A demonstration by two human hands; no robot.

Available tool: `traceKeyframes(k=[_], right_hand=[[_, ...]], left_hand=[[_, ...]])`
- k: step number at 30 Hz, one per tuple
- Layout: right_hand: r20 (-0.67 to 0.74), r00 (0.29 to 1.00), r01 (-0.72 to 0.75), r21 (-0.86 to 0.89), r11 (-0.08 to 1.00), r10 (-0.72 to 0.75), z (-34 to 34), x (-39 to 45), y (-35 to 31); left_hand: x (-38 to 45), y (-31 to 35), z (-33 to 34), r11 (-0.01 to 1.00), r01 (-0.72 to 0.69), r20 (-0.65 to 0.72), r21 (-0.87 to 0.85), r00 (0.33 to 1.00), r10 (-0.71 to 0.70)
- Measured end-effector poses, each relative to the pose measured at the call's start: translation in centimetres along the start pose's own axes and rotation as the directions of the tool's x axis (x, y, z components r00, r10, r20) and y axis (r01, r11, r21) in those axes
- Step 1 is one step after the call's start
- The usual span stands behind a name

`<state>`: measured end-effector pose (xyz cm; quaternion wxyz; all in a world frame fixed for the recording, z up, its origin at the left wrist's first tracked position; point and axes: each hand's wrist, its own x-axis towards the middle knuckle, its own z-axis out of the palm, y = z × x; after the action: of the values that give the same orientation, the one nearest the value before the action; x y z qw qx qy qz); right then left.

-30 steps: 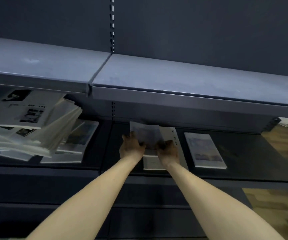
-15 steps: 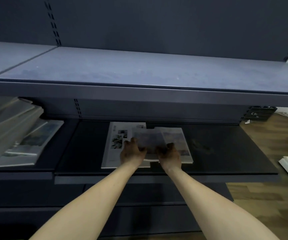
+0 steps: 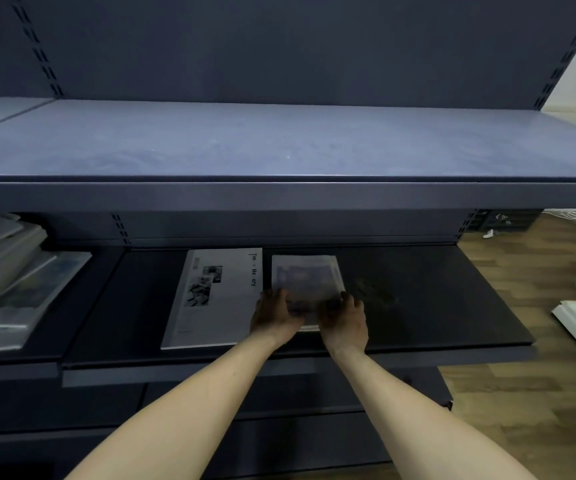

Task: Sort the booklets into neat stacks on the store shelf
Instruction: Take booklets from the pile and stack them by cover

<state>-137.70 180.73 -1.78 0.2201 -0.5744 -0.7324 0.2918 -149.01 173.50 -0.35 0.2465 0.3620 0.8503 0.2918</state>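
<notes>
You're gripping the small blue-cover booklet [image 3: 305, 282] at its near corners, left hand [image 3: 274, 315] and right hand [image 3: 343, 320] with fingers curled onto the cover. It's lying flat or nearly so on the dark lower shelf [image 3: 435, 306], near the front edge, just beside the large white booklet [image 3: 215, 296]. You're likely on the placing step: squaring this one to the shelf's front edge. Next move probably calls for letting go, then pulling from the messy pile [image 3: 12, 282] at the left end.

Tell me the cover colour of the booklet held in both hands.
Pale grey with a blurry bluish-purple picture, head view.
</notes>
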Motion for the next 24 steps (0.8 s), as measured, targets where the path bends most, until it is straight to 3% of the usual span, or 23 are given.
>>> traceKeyframes(k=[5,10,21,24], right_hand=[[-0.04,0.999,-0.005,-0.053,0.999,0.003,-0.3,0.5,1.1],[0.01,1.0,-0.014,-0.048,0.999,0.014,-0.8,1.1,1.9],[0.038,0.999,0.025,-0.099,0.995,-0.022,-0.7,1.5,2.2],[-0.017,1.0,0.001,-0.121,0.993,-0.003,-0.6,1.2,1.8]], left_hand=[[-0.1,0.9,0.8,0.996,-0.028,0.003,0.08,1.0,0.028],[0.5,1.1,1.5,0.992,-0.035,-0.002,0.118,0.999,0.036],[0.3,1.0,1.6,0.993,-0.031,-0.016,0.118,0.999,0.033],[0.2,0.9,1.6,0.992,-0.035,-0.018,0.124,0.999,0.037]])
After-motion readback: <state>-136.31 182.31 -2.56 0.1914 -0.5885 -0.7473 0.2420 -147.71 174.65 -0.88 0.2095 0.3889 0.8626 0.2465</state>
